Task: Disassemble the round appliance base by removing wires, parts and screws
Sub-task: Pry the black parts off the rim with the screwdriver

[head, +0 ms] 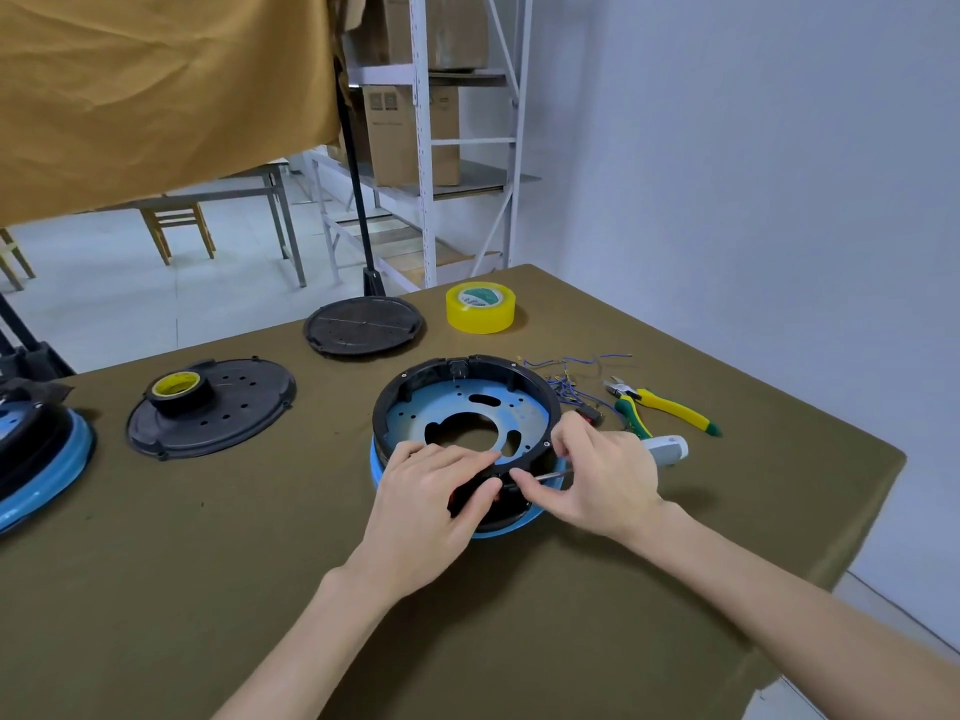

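The table (260, 589), draped in an olive-brown cloth, carried everything. At its far left edge sat a second appliance unit (41, 459), black on top with a light blue rim, only partly in view. Right of it lay a black round cover (234, 423) with small holes, and a roll of black tape (179, 392) with a yellow core stood on it. Farther back lay another black disc (363, 324), and just beside that a roll of yellow tape (480, 306).

The round appliance base (467, 407) sat near the middle of the table, just in front of the person: a black ring wall around a light blue metal plate with cut-outs, on a blue lower rim.

The left hand (431, 506) rested on the near edge of the base, its fingers curled over a dark part at the rim and holding it. The right hand (602, 480) met it from the right, thumb and fingers pinching the thin metal shaft of a screwdriver (550, 475) whose tip pointed at the near rim, beside the left fingertips. The white-grey handle (667, 449) showed beyond the right hand.

To the right of the base, a tangle of loose blue wires (566, 376) lay on the cloth, and near them yellow-and-green pliers (660, 407) with the jaws apart. Whether any loose screws lay among the wires could not be told.
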